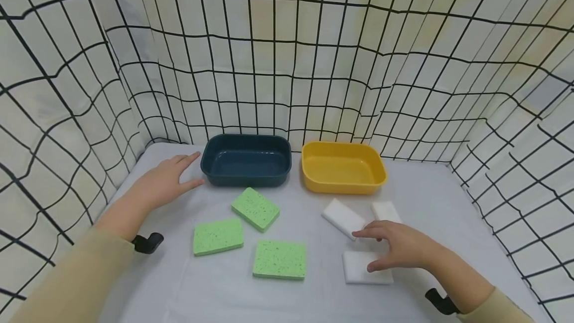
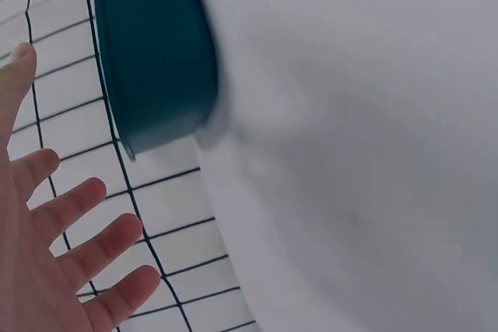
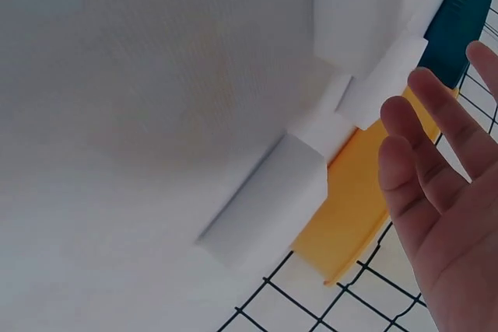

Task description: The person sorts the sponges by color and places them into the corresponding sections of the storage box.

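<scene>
Plainly white, rectangular sponge [image 1: 366, 267], right hand [image 1: 401, 245] above

Left hand [image 1: 163, 183] stretched forward, palm down, fingers straight and spread – holding nothing. Right hand [image 1: 396, 245] lower and nearer, palm down, fingers loosely extended – also holding nothing. Both forearms in tan sleeves, angled inward

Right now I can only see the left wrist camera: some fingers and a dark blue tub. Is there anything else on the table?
Observer: Yes, a yellow tub sits right of the dark blue tub.
Operator: Any toys?
Observer: No toys, but three green sponges lie in front of the tubs.
Operator: What's the other hand doing?
Observer: The right hand is open over three white sponges.
</scene>
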Available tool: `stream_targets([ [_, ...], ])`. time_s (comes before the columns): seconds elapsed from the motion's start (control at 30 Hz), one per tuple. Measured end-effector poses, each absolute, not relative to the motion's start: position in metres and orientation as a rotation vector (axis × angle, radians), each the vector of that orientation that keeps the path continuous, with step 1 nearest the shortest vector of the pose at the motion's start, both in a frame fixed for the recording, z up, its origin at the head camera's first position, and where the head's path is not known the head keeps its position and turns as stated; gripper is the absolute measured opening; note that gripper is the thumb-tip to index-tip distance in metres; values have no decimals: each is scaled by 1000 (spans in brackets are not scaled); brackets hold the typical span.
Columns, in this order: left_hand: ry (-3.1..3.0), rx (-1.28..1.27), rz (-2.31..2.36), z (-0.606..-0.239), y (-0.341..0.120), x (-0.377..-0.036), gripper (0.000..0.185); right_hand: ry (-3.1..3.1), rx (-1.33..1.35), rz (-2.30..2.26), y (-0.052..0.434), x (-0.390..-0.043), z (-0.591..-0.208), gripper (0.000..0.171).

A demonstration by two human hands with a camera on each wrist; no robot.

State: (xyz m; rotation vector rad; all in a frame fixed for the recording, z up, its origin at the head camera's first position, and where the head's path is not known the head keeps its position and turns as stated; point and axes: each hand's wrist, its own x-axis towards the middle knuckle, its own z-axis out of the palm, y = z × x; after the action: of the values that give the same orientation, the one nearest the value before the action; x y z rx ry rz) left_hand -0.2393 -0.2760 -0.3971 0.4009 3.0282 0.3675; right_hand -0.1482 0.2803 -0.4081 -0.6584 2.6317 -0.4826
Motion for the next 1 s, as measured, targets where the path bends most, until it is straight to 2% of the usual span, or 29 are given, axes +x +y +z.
stream_targets([
  [0.23, 2957, 309, 440, -405, -291, -257, 100, 2515, -636, -480, 284, -147, -411, 69],
  [0.6, 2929, 272, 493, -420, -296, -274, 91, 2523, -793, -323, 281, -144, -427, 75],
  [1.0, 2889, 273, 479, -425, -291, -278, 95, 2553, -773, -321, 278, -142, -423, 60],
])
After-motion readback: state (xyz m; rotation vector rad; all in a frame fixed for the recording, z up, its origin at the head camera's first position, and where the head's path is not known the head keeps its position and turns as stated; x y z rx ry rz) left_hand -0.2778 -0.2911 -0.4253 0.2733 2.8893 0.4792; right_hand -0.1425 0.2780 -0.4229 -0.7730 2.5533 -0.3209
